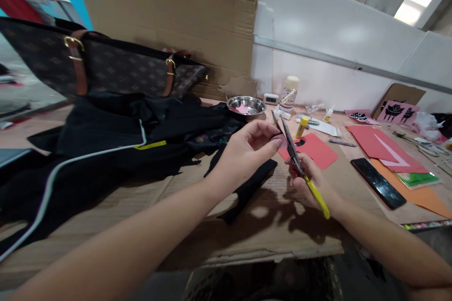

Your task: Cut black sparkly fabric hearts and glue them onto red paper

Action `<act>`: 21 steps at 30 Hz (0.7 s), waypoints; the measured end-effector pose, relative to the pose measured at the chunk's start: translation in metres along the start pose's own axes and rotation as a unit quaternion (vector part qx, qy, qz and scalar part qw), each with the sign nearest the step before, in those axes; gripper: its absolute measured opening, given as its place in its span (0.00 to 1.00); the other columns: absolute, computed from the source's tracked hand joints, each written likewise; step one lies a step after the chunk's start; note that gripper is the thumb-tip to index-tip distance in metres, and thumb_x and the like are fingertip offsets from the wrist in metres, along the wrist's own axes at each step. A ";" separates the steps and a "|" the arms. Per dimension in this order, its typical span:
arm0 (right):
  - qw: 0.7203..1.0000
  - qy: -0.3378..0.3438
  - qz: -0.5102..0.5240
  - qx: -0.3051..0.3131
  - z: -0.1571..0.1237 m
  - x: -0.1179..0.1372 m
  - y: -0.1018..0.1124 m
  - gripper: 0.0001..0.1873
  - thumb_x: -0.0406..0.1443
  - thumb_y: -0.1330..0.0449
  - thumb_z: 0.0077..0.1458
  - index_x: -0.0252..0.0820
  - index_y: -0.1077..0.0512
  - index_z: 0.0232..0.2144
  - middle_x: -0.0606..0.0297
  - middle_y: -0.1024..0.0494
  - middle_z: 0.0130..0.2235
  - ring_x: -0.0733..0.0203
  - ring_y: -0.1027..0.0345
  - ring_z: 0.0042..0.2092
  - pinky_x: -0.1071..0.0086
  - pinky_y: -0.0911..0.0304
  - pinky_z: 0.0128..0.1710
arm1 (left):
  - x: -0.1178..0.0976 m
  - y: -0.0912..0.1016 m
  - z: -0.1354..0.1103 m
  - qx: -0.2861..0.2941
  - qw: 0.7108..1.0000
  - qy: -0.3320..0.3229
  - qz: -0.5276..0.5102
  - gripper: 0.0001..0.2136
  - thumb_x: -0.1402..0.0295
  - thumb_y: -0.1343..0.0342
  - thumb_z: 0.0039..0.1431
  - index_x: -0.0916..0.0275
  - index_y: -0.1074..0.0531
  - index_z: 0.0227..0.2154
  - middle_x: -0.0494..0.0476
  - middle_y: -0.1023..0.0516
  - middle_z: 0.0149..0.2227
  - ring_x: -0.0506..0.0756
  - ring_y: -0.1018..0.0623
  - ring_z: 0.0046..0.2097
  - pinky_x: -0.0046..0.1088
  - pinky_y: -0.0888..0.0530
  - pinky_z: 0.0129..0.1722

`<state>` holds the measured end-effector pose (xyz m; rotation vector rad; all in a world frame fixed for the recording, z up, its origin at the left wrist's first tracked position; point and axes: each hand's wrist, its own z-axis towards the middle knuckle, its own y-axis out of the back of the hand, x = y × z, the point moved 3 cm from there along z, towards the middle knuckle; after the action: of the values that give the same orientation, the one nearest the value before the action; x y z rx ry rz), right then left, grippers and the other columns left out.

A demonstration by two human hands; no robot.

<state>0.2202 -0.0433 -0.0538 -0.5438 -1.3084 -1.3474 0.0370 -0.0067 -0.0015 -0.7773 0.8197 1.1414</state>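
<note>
Between its thumb and fingers, my left hand (252, 148) pinches a small pink paper piece (280, 142) with a dark edge. My right hand (307, 174) is closed around yellow-handled scissors (294, 153), whose blades stand apart, pointing up and away beside the pink piece. Beyond the hands a red paper sheet (319, 150) lies flat with a small black scrap (300, 142) on it. A yellow glue stick (302, 127) stands at its far edge. Under my left wrist a strip of black fabric (252, 188) rests on the cardboard (278, 240).
Black cloth (116, 127) and a white cable (70, 160) cover the left, before a brown handbag (123, 63). A metal bowl (246, 105) with pink scraps sits at the back, near a bottle (288, 93). To the right are a phone (377, 183) and coloured paper sheets (374, 143).
</note>
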 end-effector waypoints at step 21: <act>1.000 0.011 -0.005 -0.011 0.000 0.000 0.000 0.23 0.55 0.39 0.59 0.47 0.36 0.44 0.71 0.39 0.31 0.63 0.44 0.30 0.68 0.43 0.28 | 0.001 0.000 -0.002 0.003 1.000 -0.016 -0.002 0.11 0.62 0.33 0.53 0.60 0.28 0.32 0.52 0.22 0.35 0.52 0.22 0.40 0.28 0.23 0.45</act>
<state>0.2206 -0.0433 -0.0540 -0.5366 -1.2827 -1.3738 0.0367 -0.0083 -0.0036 -0.7538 0.7942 1.1438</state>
